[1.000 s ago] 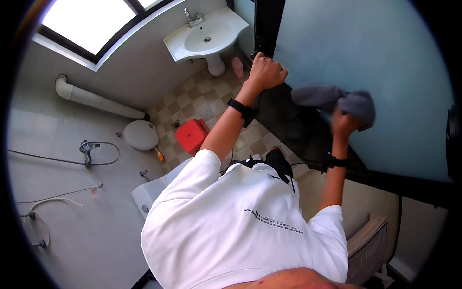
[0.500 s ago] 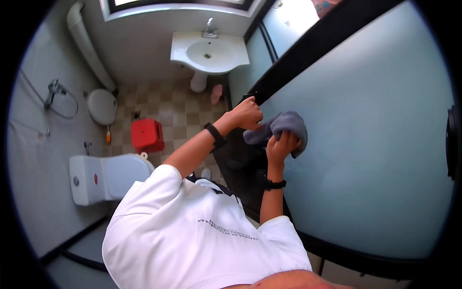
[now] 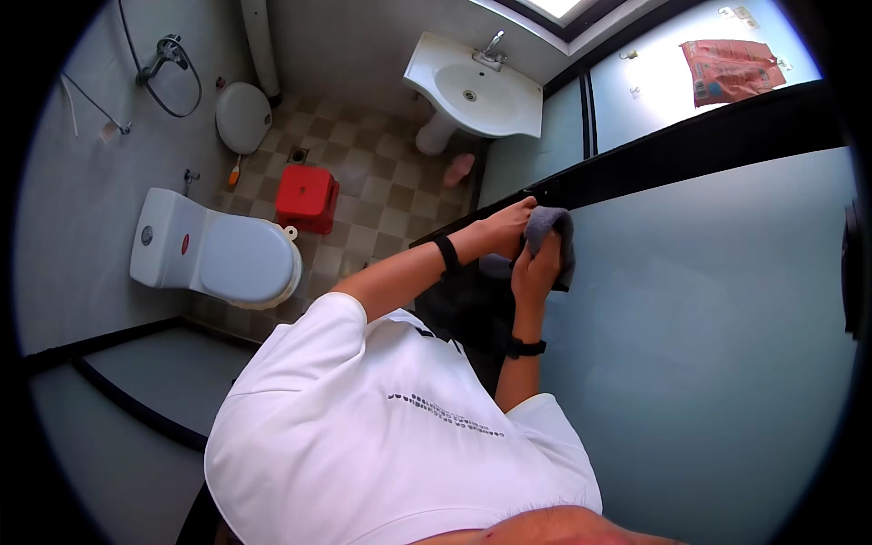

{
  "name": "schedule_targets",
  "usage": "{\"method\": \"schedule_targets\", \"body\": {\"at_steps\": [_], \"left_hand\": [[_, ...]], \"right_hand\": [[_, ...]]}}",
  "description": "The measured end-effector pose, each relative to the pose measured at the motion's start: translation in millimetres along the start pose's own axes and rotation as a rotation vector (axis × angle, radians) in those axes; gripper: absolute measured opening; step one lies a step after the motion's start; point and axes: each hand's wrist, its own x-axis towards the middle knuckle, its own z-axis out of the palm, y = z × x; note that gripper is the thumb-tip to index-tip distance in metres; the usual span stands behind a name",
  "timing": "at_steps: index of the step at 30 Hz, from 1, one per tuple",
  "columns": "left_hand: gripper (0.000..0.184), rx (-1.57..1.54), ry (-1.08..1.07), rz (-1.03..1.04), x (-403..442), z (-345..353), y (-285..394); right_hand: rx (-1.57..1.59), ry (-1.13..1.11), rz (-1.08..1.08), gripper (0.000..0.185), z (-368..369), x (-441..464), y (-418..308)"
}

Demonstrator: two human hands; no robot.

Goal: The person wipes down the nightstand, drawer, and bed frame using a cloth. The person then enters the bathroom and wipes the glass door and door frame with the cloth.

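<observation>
My left hand (image 3: 509,229) is closed at the black edge of a frosted glass door (image 3: 690,300), its fingers round the frame near a small dark fitting. Close beside it, my right hand (image 3: 536,265) grips a bunched grey cloth (image 3: 554,222). Part of the cloth hangs over the fingers and reaches down by the door frame. Both wrists wear black bands. The underside of my left fingers is hidden.
A white sink (image 3: 470,91) stands at the back, with a pink slipper (image 3: 459,170) below it. Left are a red stool (image 3: 307,197), a toilet (image 3: 245,259) and a shower tap (image 3: 168,56). A pink packet (image 3: 731,71) shows at the upper right, by the glass.
My right hand has come leftward with the cloth, close to my left hand. The view has turned, and the glass panel with the pink packet now shows more fully. My left hand stays at the door's edge.
</observation>
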Motion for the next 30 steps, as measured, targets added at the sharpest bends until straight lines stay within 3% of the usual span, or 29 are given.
{"method": "schedule_targets", "body": {"at_steps": [2, 3, 5, 9, 15, 18, 26, 29, 30], "left_hand": [[0.049, 0.055, 0.561, 0.023, 2.2, 34.4, -2.0], [0.049, 0.048, 0.568, 0.017, -0.3, 34.2, 8.4], [0.057, 0.083, 0.821, -0.129, -6.2, 29.6, 23.1], [0.065, 0.04, 0.805, -0.261, 4.3, 28.7, 23.2], [0.058, 0.039, 0.65, -0.196, 30.4, 27.5, 13.0], [0.056, -0.002, 0.751, -0.112, 38.5, 32.9, 9.1], [0.058, 0.041, 0.471, -0.163, 60.3, 28.6, 9.7], [0.065, -0.192, 0.591, -0.162, 79.6, 45.6, -0.8], [0.076, -0.33, 0.556, -0.074, 71.9, 35.1, -4.2]], "right_hand": [[-0.037, -0.007, -0.002, 0.033, -0.5, -11.7, 3.5], [-0.148, -0.021, -0.007, 0.034, 0.6, -17.3, 6.1], [-0.251, -0.031, -0.019, 0.034, 4.3, -24.0, 15.9], [-0.081, 0.025, 0.083, 0.033, 12.9, -23.5, 24.0], [0.028, 0.117, 0.275, 0.033, 10.7, -13.4, 37.1], [0.12, 0.171, 0.367, 0.035, 19.6, -12.5, 43.3], [0.131, 0.233, 0.432, 0.037, 16.1, -6.0, 65.7], [0.242, 0.26, 0.424, 0.036, 18.4, 18.2, 85.3], [0.222, 0.256, 0.417, 0.036, 15.6, 27.4, 91.7]]}}
